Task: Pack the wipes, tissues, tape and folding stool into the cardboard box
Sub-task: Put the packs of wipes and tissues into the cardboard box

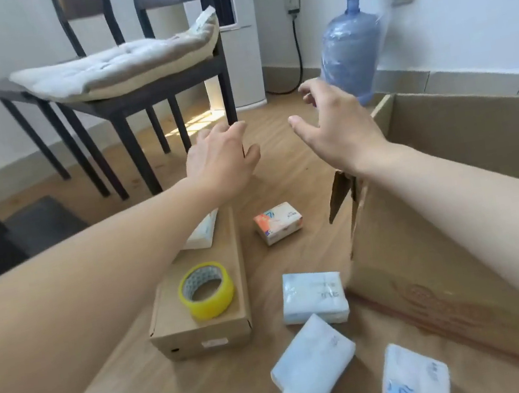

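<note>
forearms fill the near frame, both reaching forward over the wooden floor [280,166]. left to right: dark chair [124,109] with cushion [117,66] at far left. left hand [222,161] has fingers curled together, seemingly around that chair's front leg; can't tell if it's truly clamped. below the left forearm sits a small flat carton [202,319] with the yellow tape roll [206,290] on its lid and a white pack [204,229] at its far end, partly hidden by the arm. orange-white tissue pack [278,223] lies alone on the floor just right of the carton. nearer: pale blue pack [313,297], loose white pack [309,360] touching it, and an orange-printed pack [413,378] at the bottom edge. right hand [339,130] is spread wide, fingers apart, holding nothing, above bare floor. large cardboard box [428,255] on the right, open, torn at its near-left corner, right forearm crossing its rim. open floor between both hands. water jug [352,48] by the far wall.
</note>
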